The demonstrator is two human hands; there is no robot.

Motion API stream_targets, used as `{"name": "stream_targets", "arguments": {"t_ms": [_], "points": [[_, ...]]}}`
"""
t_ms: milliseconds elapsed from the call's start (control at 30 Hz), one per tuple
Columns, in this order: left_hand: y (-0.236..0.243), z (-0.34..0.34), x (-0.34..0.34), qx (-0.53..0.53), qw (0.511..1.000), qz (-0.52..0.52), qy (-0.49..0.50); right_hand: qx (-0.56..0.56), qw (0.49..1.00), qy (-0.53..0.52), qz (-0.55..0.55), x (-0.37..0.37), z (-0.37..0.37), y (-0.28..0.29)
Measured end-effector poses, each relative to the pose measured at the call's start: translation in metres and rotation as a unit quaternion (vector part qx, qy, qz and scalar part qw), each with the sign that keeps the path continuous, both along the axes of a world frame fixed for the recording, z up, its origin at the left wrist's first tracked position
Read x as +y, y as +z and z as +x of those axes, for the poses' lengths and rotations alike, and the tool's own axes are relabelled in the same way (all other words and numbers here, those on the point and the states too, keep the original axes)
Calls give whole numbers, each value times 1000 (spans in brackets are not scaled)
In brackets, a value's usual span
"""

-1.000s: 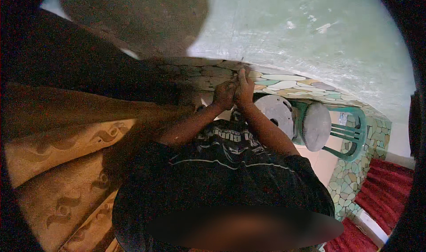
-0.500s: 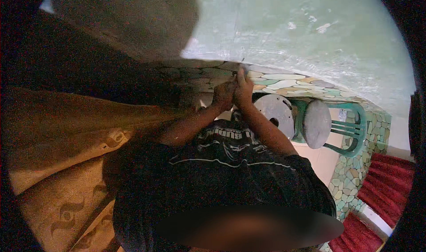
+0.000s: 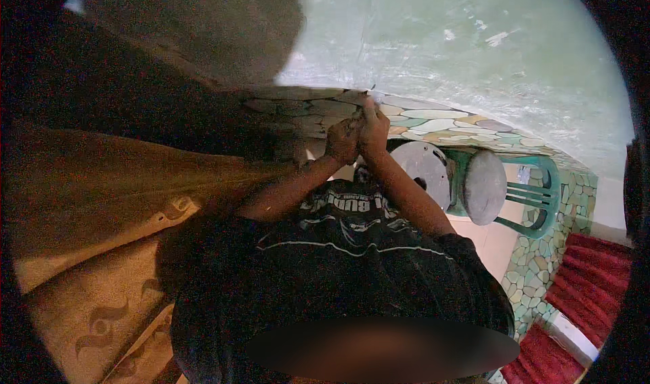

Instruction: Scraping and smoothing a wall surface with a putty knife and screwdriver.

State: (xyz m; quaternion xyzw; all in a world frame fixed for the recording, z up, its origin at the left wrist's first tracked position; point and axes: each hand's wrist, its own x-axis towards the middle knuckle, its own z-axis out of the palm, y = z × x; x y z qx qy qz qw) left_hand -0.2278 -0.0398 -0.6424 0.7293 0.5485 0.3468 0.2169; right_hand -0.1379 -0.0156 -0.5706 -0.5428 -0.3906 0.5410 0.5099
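My left hand [image 3: 340, 142] and my right hand [image 3: 374, 121] are raised and pressed together in front of my chest, fingers closed. Between them they pinch a small thin object [image 3: 371, 88] whose tip pokes up above the right fingers; its kind is too small to tell. The hands are held against a band of mosaic stone cladding [image 3: 433, 123] at the foot of a pale green wall [image 3: 474, 52]. My black printed shirt [image 3: 338, 249] fills the lower middle.
A green plastic chair [image 3: 538, 194] stands to the right with two round grey discs [image 3: 421, 171] [image 3: 485, 186] in front of it. Gold patterned fabric [image 3: 101, 303] hangs on the left. A red carpet [image 3: 589, 296] lies at the lower right beside a stone-clad edge [image 3: 535, 269].
Both hands stay pressed together at the stone band, barely shifted. The view has tilted a little, so the gold fabric sits lower on the left.
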Motion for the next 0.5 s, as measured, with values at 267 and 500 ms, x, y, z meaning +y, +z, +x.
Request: {"name": "stream_targets", "arguments": {"t_ms": [267,500], "points": [[47,-5,-10,-193,976,-90,39,96,995,-6,-39,-2,-6,9],[7,0,-12,-113,993,-36,18,88,996,0,19,-2,-1,-7]]}}
